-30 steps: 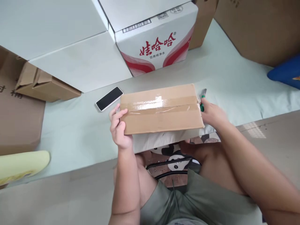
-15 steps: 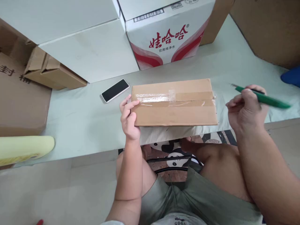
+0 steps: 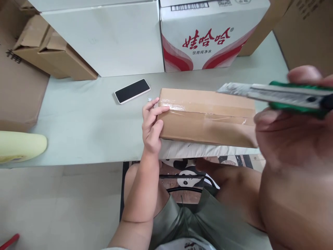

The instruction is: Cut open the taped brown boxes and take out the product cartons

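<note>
A flat brown cardboard box (image 3: 208, 119), sealed along its top with clear tape, lies at the near edge of the pale table (image 3: 85, 121). My left hand (image 3: 152, 123) grips the box's left end, fingers curled over the top corner. My right hand (image 3: 293, 128) is raised close to the camera at the right and is closed on a green utility knife (image 3: 281, 94), whose metal blade end points left over the box's right end. The hand covers the box's right corner.
A black phone (image 3: 132, 91) lies on the table left of the box. A white carton with red Chinese lettering (image 3: 210, 38) and a plain white box (image 3: 104, 38) stand behind. Brown cartons (image 3: 52, 52) sit at the left, a pale yellow object (image 3: 20, 146) at the table's left edge.
My right hand has lifted the knife from beside the box's right end up towards the camera. The view has shifted left. My left hand has stayed on the box.
</note>
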Tool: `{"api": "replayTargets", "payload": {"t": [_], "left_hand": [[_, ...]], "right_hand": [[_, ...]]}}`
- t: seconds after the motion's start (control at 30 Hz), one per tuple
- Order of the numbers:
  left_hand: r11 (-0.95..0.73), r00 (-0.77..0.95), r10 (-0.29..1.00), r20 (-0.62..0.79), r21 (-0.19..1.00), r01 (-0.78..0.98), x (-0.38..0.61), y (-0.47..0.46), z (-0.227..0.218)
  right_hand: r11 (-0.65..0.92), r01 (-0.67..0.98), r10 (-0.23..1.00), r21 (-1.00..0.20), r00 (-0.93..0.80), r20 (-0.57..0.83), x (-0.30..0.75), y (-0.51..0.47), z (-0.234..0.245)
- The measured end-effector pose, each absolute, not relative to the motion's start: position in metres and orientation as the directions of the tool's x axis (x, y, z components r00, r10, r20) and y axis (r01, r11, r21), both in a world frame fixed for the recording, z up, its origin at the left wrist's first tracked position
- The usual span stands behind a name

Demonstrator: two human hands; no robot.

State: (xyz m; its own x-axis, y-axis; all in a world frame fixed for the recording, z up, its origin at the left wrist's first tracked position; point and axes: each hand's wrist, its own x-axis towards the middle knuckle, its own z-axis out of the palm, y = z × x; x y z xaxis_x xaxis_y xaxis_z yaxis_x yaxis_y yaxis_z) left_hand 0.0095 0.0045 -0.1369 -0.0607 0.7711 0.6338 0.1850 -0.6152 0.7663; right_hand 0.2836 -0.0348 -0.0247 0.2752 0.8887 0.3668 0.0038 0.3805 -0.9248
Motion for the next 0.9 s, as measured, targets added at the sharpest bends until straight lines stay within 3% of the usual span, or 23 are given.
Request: {"api": "replayTargets", "payload": {"t": [0.1,0.27,0.53,0.9], "left_hand": [[-0.597,-0.067,0.785,0.616,0.781,0.183,0.009,0.003,-0.136],[-0.6,-0.079,0.782,0.618,0.781,0.173,0.01,0.004,-0.136],[-0.595,-0.082,0.788,0.611,0.788,0.157,0.011,0.004,-0.14],[-0.589,-0.05,0.792,0.608,0.784,0.199,0.01,0.003,-0.14]], "right_hand": [[0.443,-0.109,0.891,-0.89,0.164,0.424,0.28,-0.042,-0.039],[0.631,-0.091,0.776,-0.77,0.079,0.626,0.288,-0.044,-0.053],[0.504,0.017,0.856,-0.863,0.125,0.502,0.27,-0.056,-0.045],[0.519,-0.013,0.833,-0.854,0.23,0.503,0.263,-0.053,-0.045]]}}
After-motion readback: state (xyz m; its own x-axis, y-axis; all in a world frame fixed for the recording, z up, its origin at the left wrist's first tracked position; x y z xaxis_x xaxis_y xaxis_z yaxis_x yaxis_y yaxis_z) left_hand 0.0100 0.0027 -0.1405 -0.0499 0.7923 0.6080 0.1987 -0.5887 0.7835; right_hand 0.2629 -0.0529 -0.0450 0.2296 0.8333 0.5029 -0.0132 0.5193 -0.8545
